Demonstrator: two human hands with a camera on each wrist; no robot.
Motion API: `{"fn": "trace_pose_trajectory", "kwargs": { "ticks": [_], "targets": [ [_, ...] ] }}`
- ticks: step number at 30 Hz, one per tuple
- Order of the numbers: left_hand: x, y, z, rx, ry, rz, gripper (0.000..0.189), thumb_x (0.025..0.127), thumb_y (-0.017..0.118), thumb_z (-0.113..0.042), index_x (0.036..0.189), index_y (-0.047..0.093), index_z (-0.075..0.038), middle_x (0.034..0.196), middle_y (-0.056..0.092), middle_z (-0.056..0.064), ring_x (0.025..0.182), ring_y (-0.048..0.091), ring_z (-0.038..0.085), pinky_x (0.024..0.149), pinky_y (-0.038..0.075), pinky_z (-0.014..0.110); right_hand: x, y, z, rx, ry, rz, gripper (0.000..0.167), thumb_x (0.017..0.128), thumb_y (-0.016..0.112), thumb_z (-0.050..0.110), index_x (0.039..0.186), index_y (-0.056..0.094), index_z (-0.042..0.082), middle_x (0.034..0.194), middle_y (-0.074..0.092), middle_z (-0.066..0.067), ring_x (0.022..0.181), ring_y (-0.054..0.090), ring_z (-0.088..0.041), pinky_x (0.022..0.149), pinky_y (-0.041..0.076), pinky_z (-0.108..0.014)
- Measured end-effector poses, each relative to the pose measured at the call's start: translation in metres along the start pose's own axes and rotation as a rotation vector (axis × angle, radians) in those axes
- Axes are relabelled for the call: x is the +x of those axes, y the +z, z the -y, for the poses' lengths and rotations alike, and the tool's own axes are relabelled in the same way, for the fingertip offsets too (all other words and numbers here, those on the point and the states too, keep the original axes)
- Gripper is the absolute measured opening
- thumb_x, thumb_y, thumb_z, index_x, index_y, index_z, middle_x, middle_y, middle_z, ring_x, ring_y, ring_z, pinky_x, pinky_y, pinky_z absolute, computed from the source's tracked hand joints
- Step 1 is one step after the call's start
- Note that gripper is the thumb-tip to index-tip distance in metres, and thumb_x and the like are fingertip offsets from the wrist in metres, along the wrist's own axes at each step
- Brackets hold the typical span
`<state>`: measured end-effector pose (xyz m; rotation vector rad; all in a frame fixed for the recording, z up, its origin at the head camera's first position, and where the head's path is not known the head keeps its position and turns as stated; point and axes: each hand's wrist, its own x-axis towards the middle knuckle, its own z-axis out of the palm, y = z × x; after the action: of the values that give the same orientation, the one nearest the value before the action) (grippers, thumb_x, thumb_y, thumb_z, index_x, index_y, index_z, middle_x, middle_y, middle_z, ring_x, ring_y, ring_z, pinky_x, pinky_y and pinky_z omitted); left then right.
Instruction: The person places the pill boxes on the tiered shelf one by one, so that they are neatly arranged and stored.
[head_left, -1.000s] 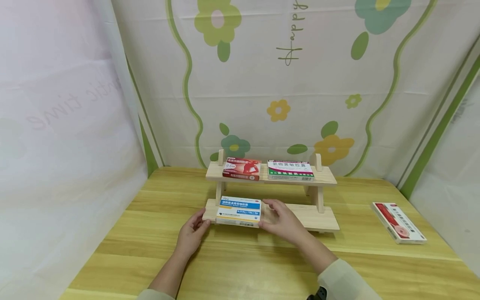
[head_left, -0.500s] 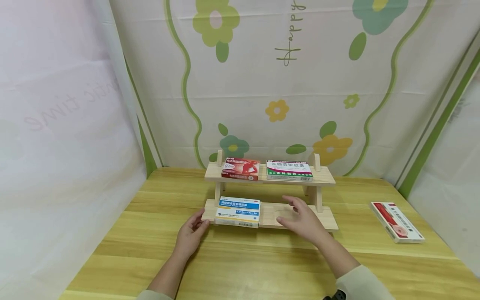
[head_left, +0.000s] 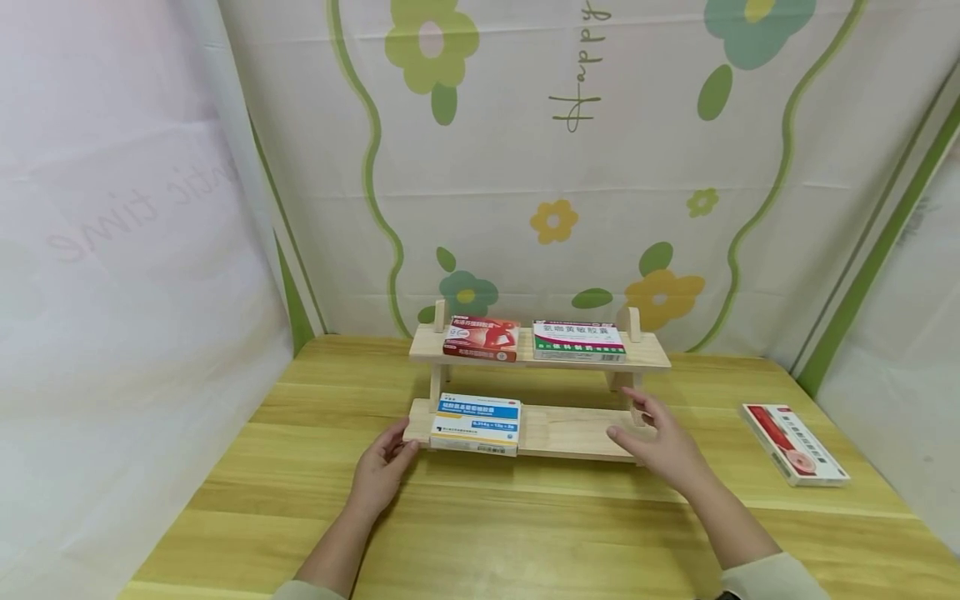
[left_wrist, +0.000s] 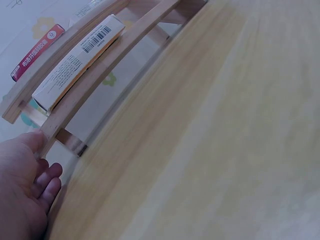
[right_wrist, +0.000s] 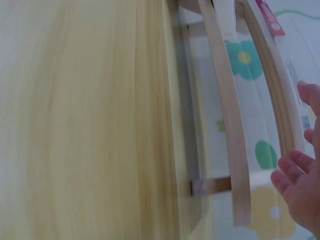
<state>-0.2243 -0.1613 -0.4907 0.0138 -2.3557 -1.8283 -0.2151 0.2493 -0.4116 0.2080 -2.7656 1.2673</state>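
Note:
A two-tier wooden shelf (head_left: 577, 431) stands on the table. On its lower tier, at the left, lies a blue-and-white medicine box (head_left: 476, 423). My left hand (head_left: 381, 473) grips the left end of that tier, thumb at its front edge and fingers curled, as the left wrist view shows. Near the lower tier's right end is my right hand (head_left: 663, 446), fingers spread and holding nothing. The upper tier bears a red medicine box (head_left: 482, 337) at the left and a white, green and purple medicine box (head_left: 579, 341) at the right.
Further right, a white-and-red medicine box (head_left: 797, 445) lies flat on the wooden table (head_left: 480, 533). A flower-print cloth (head_left: 510, 158) hangs behind the shelf, and pale cloth walls flank both sides.
My right hand has let go of the blue-and-white medicine box's right side and moved right along the lower tier. My left hand stays at the shelf's left end.

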Motion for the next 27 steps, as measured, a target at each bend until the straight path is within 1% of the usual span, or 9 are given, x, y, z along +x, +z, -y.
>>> {"fn": "trace_pose_trajectory", "kwargs": {
  "ticks": [6, 11, 15, 18, 20, 25, 27],
  "targets": [
    [0.000, 0.000, 0.000, 0.007, -0.008, 0.002, 0.049, 0.097, 0.063, -0.018, 0.142, 0.049, -0.005, 0.138, 0.058, 0.018, 0.123, 0.058, 0.029, 0.086, 0.044, 0.007, -0.011, -0.020, -0.018, -0.048, 0.087, -0.017, 0.082, 0.092, 0.064, 0.048, 0.154, 0.027, 0.009, 0.154, 0.029, -0.030, 0.135, 0.031, -0.056, 0.101, 0.035, -0.070],
    [0.000, 0.000, -0.001, 0.007, -0.004, 0.002, 0.049, 0.097, 0.062, -0.018, 0.142, 0.049, -0.004, 0.137, 0.058, 0.018, 0.123, 0.058, 0.029, 0.087, 0.044, 0.007, -0.019, -0.037, -0.036, -0.095, 0.150, -0.047, 0.086, 0.093, 0.061, 0.051, 0.156, 0.022, 0.008, 0.154, 0.025, -0.033, 0.134, 0.028, -0.059, 0.098, 0.034, -0.072],
    [-0.001, 0.000, -0.001, 0.010, 0.001, 0.004, 0.049, 0.097, 0.063, -0.018, 0.142, 0.049, -0.004, 0.138, 0.058, 0.018, 0.123, 0.058, 0.029, 0.087, 0.044, 0.007, -0.024, -0.052, -0.056, -0.088, 0.158, -0.084, 0.087, 0.094, 0.061, 0.049, 0.156, 0.018, 0.005, 0.153, 0.022, -0.037, 0.133, 0.026, -0.061, 0.098, 0.032, -0.074],
    [-0.001, 0.000, -0.001, 0.006, -0.001, 0.007, 0.050, 0.097, 0.063, -0.019, 0.143, 0.049, -0.004, 0.138, 0.058, 0.017, 0.123, 0.058, 0.029, 0.087, 0.044, 0.007, -0.026, -0.062, -0.072, -0.106, 0.132, -0.144, 0.086, 0.094, 0.062, 0.045, 0.154, 0.021, 0.000, 0.150, 0.025, -0.039, 0.131, 0.028, -0.062, 0.098, 0.031, -0.073],
    [0.000, 0.000, -0.001, 0.001, -0.003, 0.008, 0.050, 0.097, 0.062, -0.020, 0.143, 0.048, -0.005, 0.138, 0.058, 0.017, 0.123, 0.058, 0.029, 0.087, 0.044, 0.007, -0.028, -0.070, -0.081, -0.124, 0.127, -0.168, 0.085, 0.095, 0.062, 0.044, 0.153, 0.021, -0.002, 0.150, 0.026, -0.039, 0.129, 0.028, -0.063, 0.097, 0.031, -0.073],
    [0.000, 0.000, 0.000, -0.006, -0.001, 0.011, 0.050, 0.097, 0.062, -0.019, 0.143, 0.048, -0.005, 0.139, 0.057, 0.017, 0.124, 0.057, 0.029, 0.087, 0.044, 0.007, -0.034, -0.089, -0.102, -0.164, 0.137, -0.202, 0.083, 0.096, 0.060, 0.044, 0.152, 0.022, -0.004, 0.150, 0.023, -0.042, 0.129, 0.025, -0.065, 0.094, 0.029, -0.075],
    [0.000, 0.000, 0.001, -0.005, -0.001, 0.012, 0.050, 0.098, 0.062, -0.019, 0.143, 0.048, -0.004, 0.139, 0.056, 0.018, 0.124, 0.057, 0.029, 0.087, 0.044, 0.007, -0.036, -0.094, -0.111, -0.196, 0.150, -0.234, 0.082, 0.095, 0.061, 0.044, 0.151, 0.025, -0.004, 0.147, 0.026, -0.043, 0.128, 0.027, -0.064, 0.091, 0.031, -0.074]
  ]
}}
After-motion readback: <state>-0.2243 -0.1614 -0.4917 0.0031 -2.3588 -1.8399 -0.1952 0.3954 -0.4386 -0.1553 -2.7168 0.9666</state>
